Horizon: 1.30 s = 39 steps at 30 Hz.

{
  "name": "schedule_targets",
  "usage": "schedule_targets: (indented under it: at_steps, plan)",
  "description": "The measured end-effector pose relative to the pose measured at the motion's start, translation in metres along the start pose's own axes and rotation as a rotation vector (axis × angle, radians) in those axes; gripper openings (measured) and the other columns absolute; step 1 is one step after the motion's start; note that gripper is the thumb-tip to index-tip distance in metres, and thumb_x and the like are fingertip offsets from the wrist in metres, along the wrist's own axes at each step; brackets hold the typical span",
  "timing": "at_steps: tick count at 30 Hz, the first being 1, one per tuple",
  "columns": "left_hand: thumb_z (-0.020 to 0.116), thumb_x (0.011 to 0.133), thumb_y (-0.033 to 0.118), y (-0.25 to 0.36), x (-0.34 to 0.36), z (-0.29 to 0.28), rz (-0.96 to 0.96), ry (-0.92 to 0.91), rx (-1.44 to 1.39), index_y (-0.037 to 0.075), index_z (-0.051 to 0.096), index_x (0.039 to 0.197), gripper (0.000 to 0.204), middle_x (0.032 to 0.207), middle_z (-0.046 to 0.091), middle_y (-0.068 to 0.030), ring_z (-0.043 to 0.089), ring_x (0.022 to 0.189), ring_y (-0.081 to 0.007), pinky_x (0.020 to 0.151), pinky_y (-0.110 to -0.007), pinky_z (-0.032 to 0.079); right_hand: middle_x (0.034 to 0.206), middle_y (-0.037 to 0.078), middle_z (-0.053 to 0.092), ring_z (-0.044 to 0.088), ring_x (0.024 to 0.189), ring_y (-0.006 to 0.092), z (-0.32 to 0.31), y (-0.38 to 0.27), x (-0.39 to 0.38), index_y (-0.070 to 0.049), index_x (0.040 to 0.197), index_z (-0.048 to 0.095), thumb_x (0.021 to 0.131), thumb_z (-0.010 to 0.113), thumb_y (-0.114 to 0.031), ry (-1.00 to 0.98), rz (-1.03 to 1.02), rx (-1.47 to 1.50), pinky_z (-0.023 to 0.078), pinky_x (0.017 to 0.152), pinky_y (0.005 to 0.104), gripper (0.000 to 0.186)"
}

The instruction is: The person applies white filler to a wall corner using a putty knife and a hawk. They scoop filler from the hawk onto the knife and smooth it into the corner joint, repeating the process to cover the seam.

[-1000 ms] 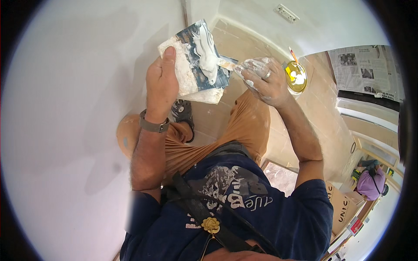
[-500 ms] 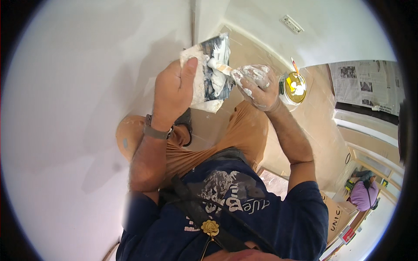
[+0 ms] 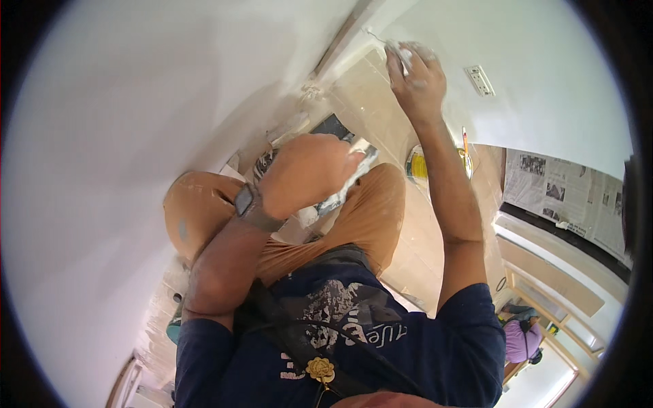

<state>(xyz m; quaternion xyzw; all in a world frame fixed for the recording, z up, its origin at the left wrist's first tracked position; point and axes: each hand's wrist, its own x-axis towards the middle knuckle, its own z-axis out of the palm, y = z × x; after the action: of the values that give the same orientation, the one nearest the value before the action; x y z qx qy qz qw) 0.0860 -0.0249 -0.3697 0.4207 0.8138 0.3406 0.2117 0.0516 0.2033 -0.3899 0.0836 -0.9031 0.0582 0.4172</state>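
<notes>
The left hand [image 3: 309, 173] is closed round a white-smeared board [image 3: 367, 158], which tilts out past its fingers. Ahead and to its right, the raised right hand [image 3: 416, 78], smeared white, pinches a thin, blurred tool [image 3: 376, 36] near the wall corner. Below that hand, a yellow-labelled tub [image 3: 419, 165] stands on the floor, contents hidden by the forearm.

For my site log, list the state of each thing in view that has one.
Flat, white-smeared board: gripped, partly hidden behind the left hand.
Right hand: smeared white; anything held is too blurred to tell.
Round, yellow-labelled tin: standing, partly hidden by the right forearm.
White rectangular wall socket: nothing plugged in.
Grey-strapped wristwatch: worn.
Printed newspaper sheets: spread out.
</notes>
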Motion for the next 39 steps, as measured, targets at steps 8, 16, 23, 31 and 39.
schedule_targets:
  at_steps: [8,16,23,31,39]
  plan:
    - [0.043,0.089,0.030,0.005,0.002,-0.004,-0.050,-0.131,-0.046,-0.002,0.063,0.071,0.042,0.073,0.061,-0.0218,0.059,0.073,-0.0380,0.069,-0.047,0.045,0.083,0.008,0.062,0.061,0.076,0.0265,0.076,0.004,0.008,-0.008,0.081,0.065,0.079,0.060,-0.022,-0.359,0.084,-0.151,0.051,0.065,0.0376,0.016]
    - [0.043,0.088,0.030,0.004,-0.002,-0.005,0.006,-0.077,-0.099,-0.002,0.064,0.077,0.040,0.079,0.062,-0.0209,0.060,0.074,-0.0378,0.069,-0.046,0.047,0.087,0.011,0.064,0.063,0.079,0.0287,0.102,0.005,0.022,-0.007,0.081,0.064,0.082,0.054,-0.026,-0.495,0.111,-0.291,0.052,0.065,0.0392,0.022]
    - [0.044,0.088,0.029,0.005,-0.004,-0.003,0.022,-0.093,-0.077,-0.002,0.064,0.075,0.039,0.075,0.062,-0.0209,0.061,0.073,-0.0372,0.068,-0.046,0.048,0.083,0.014,0.065,0.063,0.079,0.0321,0.106,-0.007,0.039,-0.008,0.085,0.064,0.085,0.050,-0.031,-0.653,0.271,-0.365,0.051,0.066,0.0426,0.027]
    - [0.046,0.087,0.028,0.007,-0.005,-0.003,0.084,-0.031,-0.081,-0.002,0.063,0.072,0.038,0.071,0.061,-0.0223,0.062,0.069,-0.0369,0.064,-0.045,0.049,0.088,0.014,0.065,0.063,0.081,0.0331,0.099,-0.009,0.047,-0.011,0.095,0.061,0.086,0.049,-0.036,-0.727,0.351,-0.389,0.050,0.069,0.0446,0.029]
    - [0.047,0.087,0.030,0.013,-0.007,-0.014,0.049,-0.098,-0.098,-0.002,0.064,0.075,0.039,0.074,0.062,-0.0220,0.062,0.072,-0.0372,0.069,-0.045,0.049,0.091,0.014,0.065,0.062,0.083,0.0341,0.070,-0.009,0.084,-0.012,0.101,0.061,0.082,0.053,-0.040,-0.581,0.395,-0.435,0.049,0.073,0.0453,0.035]
